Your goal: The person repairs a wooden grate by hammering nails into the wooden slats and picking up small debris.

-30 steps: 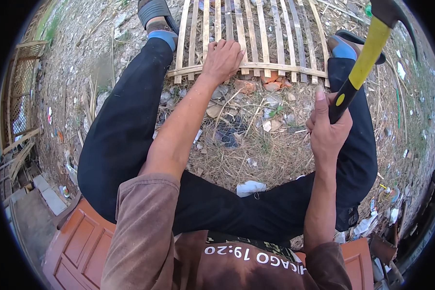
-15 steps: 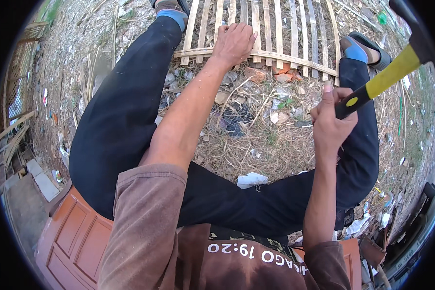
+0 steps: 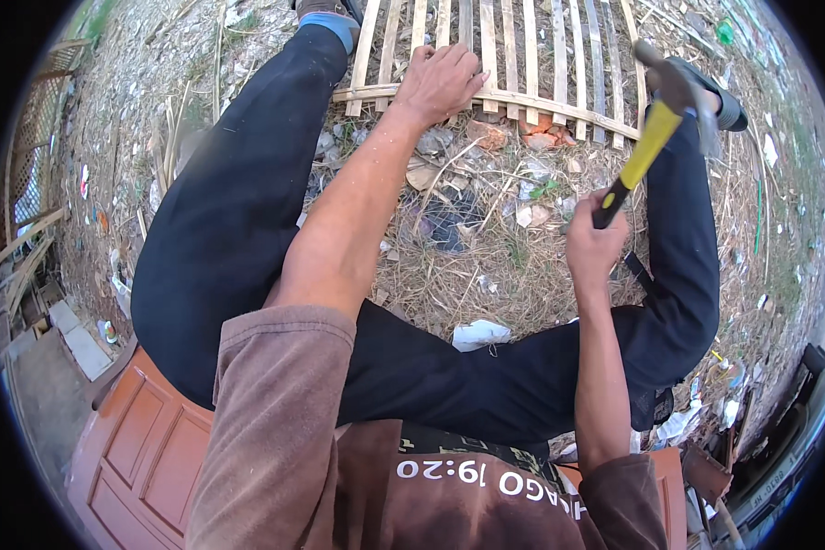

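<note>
My right hand (image 3: 597,240) is closed round the black grip of a claw hammer (image 3: 649,151) with a yellow handle. Its metal head is raised near my right shin, tilted up and away from me. At the near end of a slatted wooden panel (image 3: 556,108), my left hand (image 3: 440,84) rests with curled fingers on the crosspiece. Thin, pale slats run away from that crosspiece between my feet. Whatever lies under the left palm is hidden, and no nail can be made out.
My legs in black trousers spread to either side of the panel. Broken orange brick (image 3: 543,137) lies beneath its near edge. Dry grass, stones and a white scrap (image 3: 480,335) litter the ground. A reddish-brown panelled board (image 3: 147,431) is under me, with a vehicle (image 3: 793,449) at lower right.
The hammer has come down and leftward from its higher position at the right, and my right hand has moved slightly left and down with it. My left hand stays on the crosspiece.
</note>
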